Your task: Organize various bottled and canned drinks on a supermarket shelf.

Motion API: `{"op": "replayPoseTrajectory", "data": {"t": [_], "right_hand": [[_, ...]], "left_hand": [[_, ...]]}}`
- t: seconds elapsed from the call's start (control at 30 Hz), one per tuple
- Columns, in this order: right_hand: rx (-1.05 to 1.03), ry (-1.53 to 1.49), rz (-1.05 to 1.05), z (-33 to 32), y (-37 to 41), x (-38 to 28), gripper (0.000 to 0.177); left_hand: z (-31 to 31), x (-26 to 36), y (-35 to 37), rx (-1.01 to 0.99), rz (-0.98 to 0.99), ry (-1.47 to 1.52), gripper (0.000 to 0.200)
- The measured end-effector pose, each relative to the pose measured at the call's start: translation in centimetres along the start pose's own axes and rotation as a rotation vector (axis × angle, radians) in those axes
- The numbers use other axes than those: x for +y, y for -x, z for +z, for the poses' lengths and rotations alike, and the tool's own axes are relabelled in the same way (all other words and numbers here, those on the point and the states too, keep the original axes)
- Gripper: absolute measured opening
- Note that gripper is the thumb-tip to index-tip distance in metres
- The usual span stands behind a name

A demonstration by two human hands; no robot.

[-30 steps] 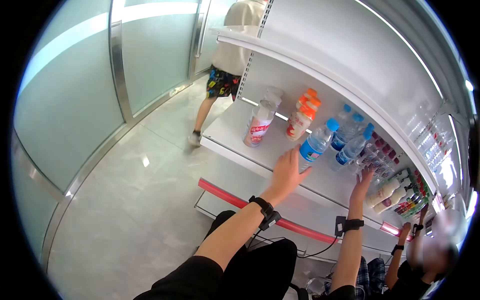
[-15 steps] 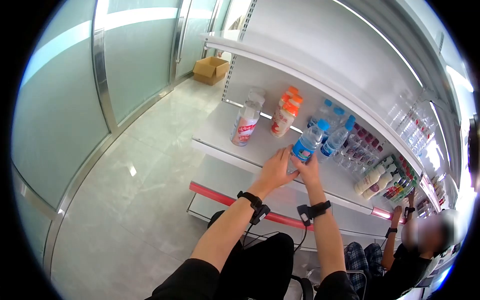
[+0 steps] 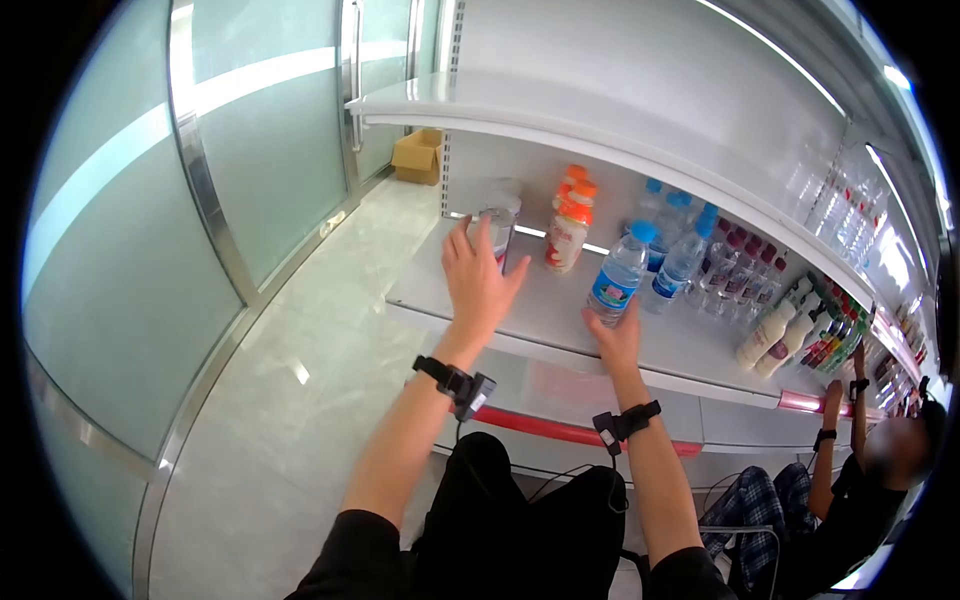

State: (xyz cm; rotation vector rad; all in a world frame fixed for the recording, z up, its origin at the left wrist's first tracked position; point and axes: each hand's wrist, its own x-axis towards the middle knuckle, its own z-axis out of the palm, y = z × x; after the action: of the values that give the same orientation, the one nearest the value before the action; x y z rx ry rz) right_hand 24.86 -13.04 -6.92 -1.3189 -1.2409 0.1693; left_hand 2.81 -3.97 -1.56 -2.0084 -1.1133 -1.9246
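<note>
On the shelf stands a water bottle (image 3: 622, 268) with a blue cap and blue label. My right hand (image 3: 616, 345) grips its lower end, thumb on the left side and fingers on the right. My left hand (image 3: 480, 285) is raised over the shelf's left end, fingers spread, holding nothing. It partly covers a clear bottle (image 3: 503, 215), whose label is mostly hidden. Between the hands stand two orange-capped drink bottles (image 3: 568, 238), one behind the other. More blue-capped water bottles (image 3: 678, 265) stand just right of the held one.
Dark-capped clear bottles (image 3: 735, 272) and white-capped bottles (image 3: 775, 338) continue along the shelf (image 3: 540, 318). An upper shelf (image 3: 560, 130) overhangs them. A person (image 3: 850, 500) sits at the right, arms toward the shelf. Glass doors (image 3: 270, 130) and a cardboard box (image 3: 416, 158) are at left.
My left hand has left the water bottle and moved left and up to the clear bottle, its fingers opening. My right hand stays at the water bottle's base. The view has shifted slightly.
</note>
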Motion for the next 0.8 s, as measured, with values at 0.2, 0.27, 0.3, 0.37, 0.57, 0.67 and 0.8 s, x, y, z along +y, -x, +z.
{"op": "replayPoseTrajectory", "data": {"t": [0.2, 0.27, 0.3, 0.37, 0.57, 0.67, 0.8], "right_hand": [[-0.015, -0.006, 0.013, -0.1, 0.4, -0.7, 0.067], [-0.026, 0.021, 0.029, -0.3, 0.2, -0.4, 0.068], [-0.020, 0.024, 0.028, -0.3, 0.1, -0.4, 0.068], [-0.011, 0.043, 0.042, -0.1, 0.2, -0.3, 0.069], [-0.025, -0.046, 0.035, -0.4, 0.2, -0.2, 0.073], [-0.058, -0.093, 0.067, -0.5, 0.2, -0.4, 0.075], [-0.041, -0.053, 0.049, -0.9, 0.4, -0.8, 0.075]], "left_hand": [[2.7, 1.2, -6.0, -0.448, -0.073, -0.320, 0.085], [4.6, 0.4, -7.0, -0.580, -0.131, -0.482, 0.086], [5.6, -0.6, -6.8, -0.579, -0.127, -0.476, 0.086], [7.4, -2.8, -6.1, -0.714, -0.252, -0.486, 0.066], [6.3, -1.7, -7.0, -0.781, -0.294, -0.549, 0.053], [5.8, -1.3, -7.3, -0.771, -0.289, -0.575, 0.049], [6.1, -2.7, -8.0, -0.755, -0.313, -0.624, 0.045]]}}
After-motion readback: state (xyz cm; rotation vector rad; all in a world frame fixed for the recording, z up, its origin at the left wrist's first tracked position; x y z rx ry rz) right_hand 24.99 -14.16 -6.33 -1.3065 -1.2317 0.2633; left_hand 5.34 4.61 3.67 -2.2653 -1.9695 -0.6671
